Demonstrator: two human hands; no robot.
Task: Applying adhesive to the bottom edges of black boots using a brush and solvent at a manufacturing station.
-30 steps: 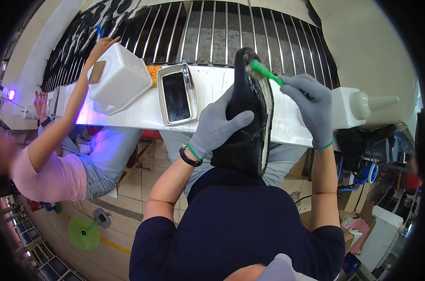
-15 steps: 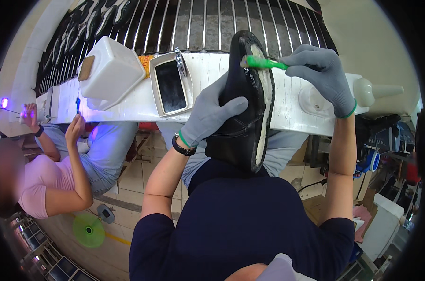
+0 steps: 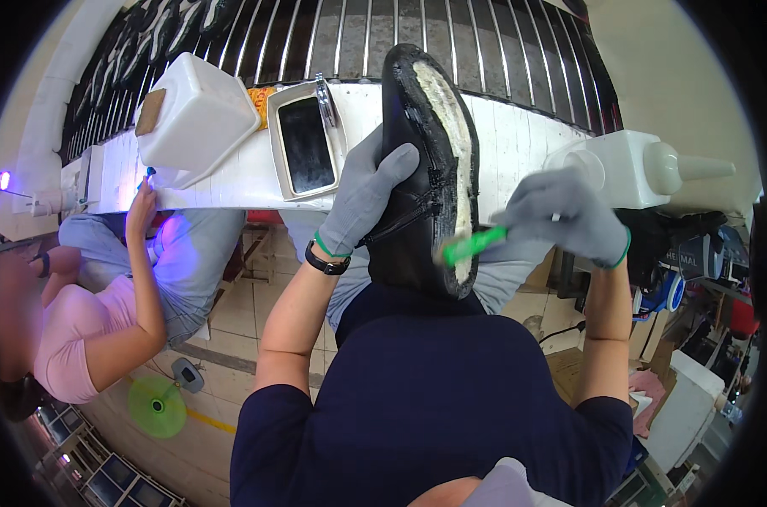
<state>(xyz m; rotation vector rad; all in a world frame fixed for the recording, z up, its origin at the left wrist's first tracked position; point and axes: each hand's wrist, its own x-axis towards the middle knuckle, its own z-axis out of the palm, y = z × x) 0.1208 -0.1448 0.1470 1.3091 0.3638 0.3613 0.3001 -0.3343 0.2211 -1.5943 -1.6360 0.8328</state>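
A black shoe upper [image 3: 404, 245] stands toe-up in front of me, its pale underside turned to the right. My left hand [image 3: 362, 198], in a grey glove, is closed round its left side with the thumb across the upper. In my gloved right hand [image 3: 565, 215], slightly smeared by motion, is a green-handled brush [image 3: 476, 243]. The bristles meet the lower right edge of the shoe, near its heel end. A dark wet-looking band runs along the shoe's edge beside the pale strip.
On the white bench [image 3: 375, 110] stand a shallow tray of dark liquid [image 3: 343, 169] and a white container [image 3: 193, 118]. A white squeeze bottle [image 3: 637, 173] lies at the right. Beyond runs a metal roller conveyor [image 3: 358, 42], with several shoes at far left. A co-worker [image 3: 96, 329] sits at left.
My right hand has brought the brush down from near the toe to the heel end. The shoe has turned so more of its pale underside shows. The co-worker's hands have moved.
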